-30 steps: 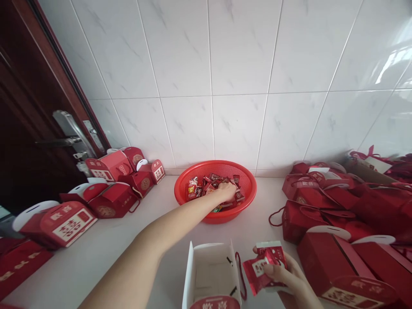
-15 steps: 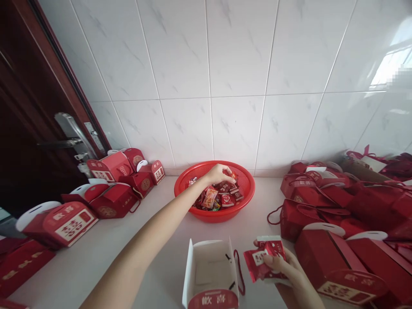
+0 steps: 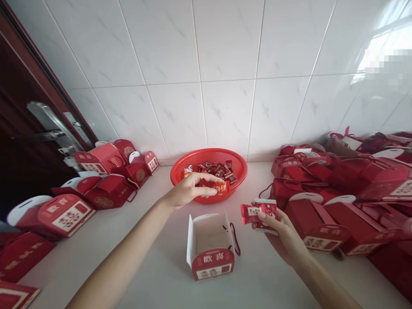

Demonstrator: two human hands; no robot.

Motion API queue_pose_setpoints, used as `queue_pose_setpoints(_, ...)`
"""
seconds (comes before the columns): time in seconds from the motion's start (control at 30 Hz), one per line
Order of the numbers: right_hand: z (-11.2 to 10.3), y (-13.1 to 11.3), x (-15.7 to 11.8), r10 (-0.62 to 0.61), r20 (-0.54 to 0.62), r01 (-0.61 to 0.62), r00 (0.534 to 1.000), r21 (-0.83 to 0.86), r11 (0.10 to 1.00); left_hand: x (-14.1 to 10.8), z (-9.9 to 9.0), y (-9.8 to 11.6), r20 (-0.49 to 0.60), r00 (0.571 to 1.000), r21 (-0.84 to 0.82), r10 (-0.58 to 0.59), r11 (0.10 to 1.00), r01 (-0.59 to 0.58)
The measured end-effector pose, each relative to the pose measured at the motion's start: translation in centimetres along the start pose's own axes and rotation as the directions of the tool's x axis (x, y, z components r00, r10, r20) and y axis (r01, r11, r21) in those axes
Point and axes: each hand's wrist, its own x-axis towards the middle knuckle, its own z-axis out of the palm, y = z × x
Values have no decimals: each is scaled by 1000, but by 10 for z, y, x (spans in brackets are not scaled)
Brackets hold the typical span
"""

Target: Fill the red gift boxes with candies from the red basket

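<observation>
My left hand (image 3: 189,189) is closed on a small orange-red candy packet (image 3: 220,187), held just in front of the near rim of a red plastic basket (image 3: 175,171). Inside the basket lie several wrapped candies (image 3: 222,170), mostly dark red. Over to the right, my right hand (image 3: 279,225) grips red candy packets (image 3: 260,212), the thumb pressed on the front one; how many are stacked is hidden. Between and below the hands stands a red gift box (image 3: 213,262) with its top open, white inside, a dark red cord handle (image 3: 236,240) at its right side.
Closed red gift boxes (image 3: 69,214) are lined up at the left, near a dark door with a metal handle (image 3: 48,124). Many more red boxes (image 3: 317,227) crowd the right side. Behind the basket rises a white tiled wall (image 3: 225,111).
My left hand has come out of the basket toward me with an orange-red candy packet. My right hand keeps its packets. The view has shifted, showing more of the open box's front.
</observation>
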Motion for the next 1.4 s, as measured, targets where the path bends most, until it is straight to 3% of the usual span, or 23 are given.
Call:
queue_pose_setpoints(0.1,5,-4,-1,-11,8,11,1000,-18,1000,-21,0,8,35,998,112,46,992,-50)
queue_pose_setpoints(0.23,12,-14,-2,-61,72,66,996,-62,996,-41,0,16,117,993,247,7,968,-36)
queue_pose_setpoints(0.37,19,-27,-1,-115,240,155,964,-156,975,-54,2,23,207,976,418,-64,908,-29)
queue_pose_setpoints(0.43,24,-35,-2,-78,395,187,915,-248,951,-57,3,26,231,967,474,-105,880,-17)
queue_pose_setpoints(0.53,34,-46,-5,99,616,216,781,-416,883,-60,5,26,229,967,485,-110,875,-15)
queue_pose_setpoints(0.6,41,-52,-6,204,677,241,707,-502,831,-60,4,23,212,972,495,-102,869,-17)
queue_pose_setpoints(0.73,51,-62,0,269,710,311,650,-572,758,-55,3,18,156,981,611,-117,792,-3)
queue_pose_setpoints(0.83,54,-68,8,236,717,390,656,-589,708,-48,3,13,85,990,695,-115,719,24)
queue_pose_setpoints(0.97,57,-73,18,184,706,456,684,-611,648,-37,4,6,63,994,714,-89,699,18)
queue_pose_setpoints(1.1,60,-75,24,149,712,463,686,-585,666,-32,4,1,24,996,653,-85,756,48)
queue_pose_setpoints(1.23,60,-75,27,180,704,405,687,-576,710,-33,2,1,53,993,534,-103,843,59)
queue_pose_setpoints(1.4,54,-77,30,229,688,351,689,-592,725,-36,2,2,114,988,522,-103,852,28)
